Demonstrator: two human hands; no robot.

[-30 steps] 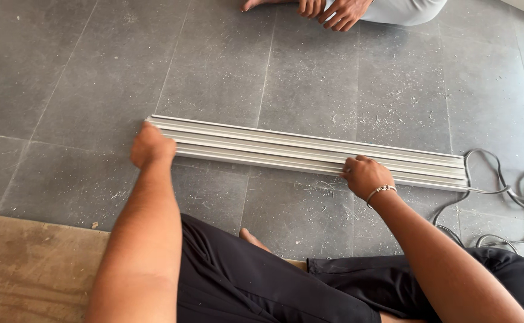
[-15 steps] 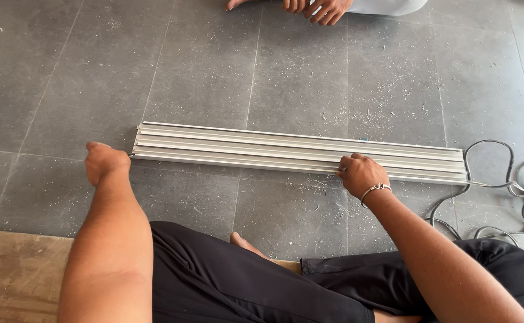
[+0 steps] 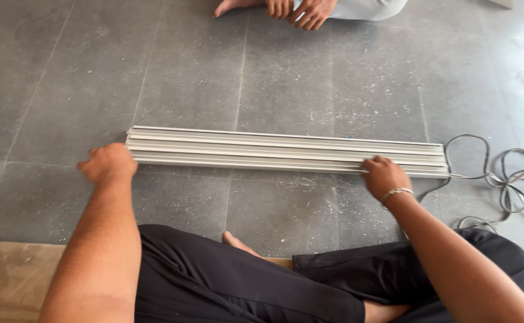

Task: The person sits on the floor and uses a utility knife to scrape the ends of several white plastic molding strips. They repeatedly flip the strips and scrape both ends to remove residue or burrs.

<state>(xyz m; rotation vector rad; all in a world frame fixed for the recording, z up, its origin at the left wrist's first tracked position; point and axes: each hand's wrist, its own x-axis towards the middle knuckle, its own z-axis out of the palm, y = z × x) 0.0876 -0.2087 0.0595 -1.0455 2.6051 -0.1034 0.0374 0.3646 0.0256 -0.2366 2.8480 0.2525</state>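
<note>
A bundle of long pale grey plastic channel strips (image 3: 274, 149) lies flat on the grey tiled floor, running left to right in front of me. My left hand (image 3: 107, 162) is curled into a loose fist at the bundle's left end. Its knuckles are against the near edge and nothing is in it. My right hand (image 3: 384, 176), with a bracelet on the wrist, lies on the near edge close to the right end, fingers bent onto the strips. I sit cross-legged in black trousers (image 3: 244, 281).
Loose grey cables (image 3: 507, 173) coil on the floor just past the bundle's right end. Another person's hands and foot (image 3: 298, 9) are at the top edge. A wooden board (image 3: 11, 281) lies at the bottom left, beside my leg.
My left hand came off the top of the bundle's left end and dropped to the near side of that end. My right hand stayed on the strips near the right end.
</note>
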